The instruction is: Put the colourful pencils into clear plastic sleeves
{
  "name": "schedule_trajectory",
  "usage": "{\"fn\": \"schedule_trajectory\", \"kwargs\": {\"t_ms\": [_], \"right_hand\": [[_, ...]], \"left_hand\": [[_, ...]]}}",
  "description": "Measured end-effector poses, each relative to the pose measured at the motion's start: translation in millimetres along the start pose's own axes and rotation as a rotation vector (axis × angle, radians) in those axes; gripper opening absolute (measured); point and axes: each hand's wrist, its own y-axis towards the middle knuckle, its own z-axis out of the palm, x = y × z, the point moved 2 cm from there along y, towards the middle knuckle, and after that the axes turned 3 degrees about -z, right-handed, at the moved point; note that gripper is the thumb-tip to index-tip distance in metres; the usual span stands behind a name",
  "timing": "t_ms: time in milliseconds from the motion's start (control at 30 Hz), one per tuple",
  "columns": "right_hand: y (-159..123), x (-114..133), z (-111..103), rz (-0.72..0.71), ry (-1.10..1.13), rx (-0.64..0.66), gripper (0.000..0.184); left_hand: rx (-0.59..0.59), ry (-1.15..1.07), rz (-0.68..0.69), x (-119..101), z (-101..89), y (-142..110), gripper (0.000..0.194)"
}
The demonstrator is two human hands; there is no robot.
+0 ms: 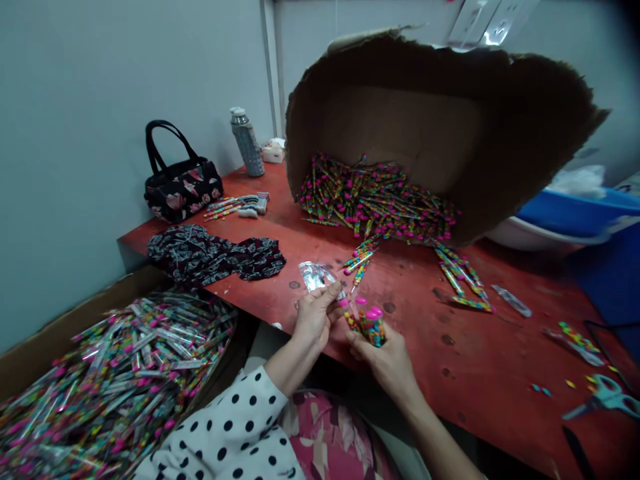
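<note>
My right hand (387,360) is closed around a small bunch of slim clear tubes (374,327) filled with coloured pellets, their pink caps pointing up and away from me. Just left of the bunch is my left hand (317,317), its thumb and fingers pinched together close to the pink caps; what it grips is hidden. Beyond its fingertips a shiny clear plastic wrapper (315,273) lies on the red table (425,373). A few loose tubes (360,257) rest a little farther back.
A cardboard box (425,127) on its side holds a heap of tubes (375,200). At lower left, another box (30,357) is full of wrapped tubes (135,360). Scissors (605,398) lie at right. A handbag (185,190), flask (249,147) and dark cloth (215,255) sit at left.
</note>
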Motion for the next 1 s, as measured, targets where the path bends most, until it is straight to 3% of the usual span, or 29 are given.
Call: {"fn": "schedule_trajectory", "kwargs": {"t_ms": [233, 400, 533, 600, 833, 933, 1000], "right_hand": [[4, 3, 1, 0.043, 0.13, 0.012, 0.029], [9, 2, 5, 0.066, 0.319, 0.048, 0.034], [3, 0, 8, 0.175, 0.363, 0.162, 0.035], [1, -2, 9, 0.198, 0.326, 0.151, 0.033], [15, 3, 17, 0.071, 0.311, 0.102, 0.031], [17, 5, 21, 0.065, 0.278, 0.145, 0.032], [18, 5, 21, 0.078, 0.26, 0.147, 0.033]], "left_hand": [[0.024, 0.12, 0.065, 10, 2.3, -10, 0.025], [0.083, 0.2, 0.027, 16, 0.9, -14, 0.026], [0.015, 0.092, 0.153, 5, -4.7, -10, 0.022], [-0.008, 0.045, 0.196, 3, -6.9, -11, 0.021], [0.121, 0.121, 0.033, 21, -3.4, -23, 0.028], [0.076, 0.119, 0.092, 10, -10.3, -27, 0.026], [-0.007, 0.069, 0.22, -8, -24.2, -31, 0.026]]}}
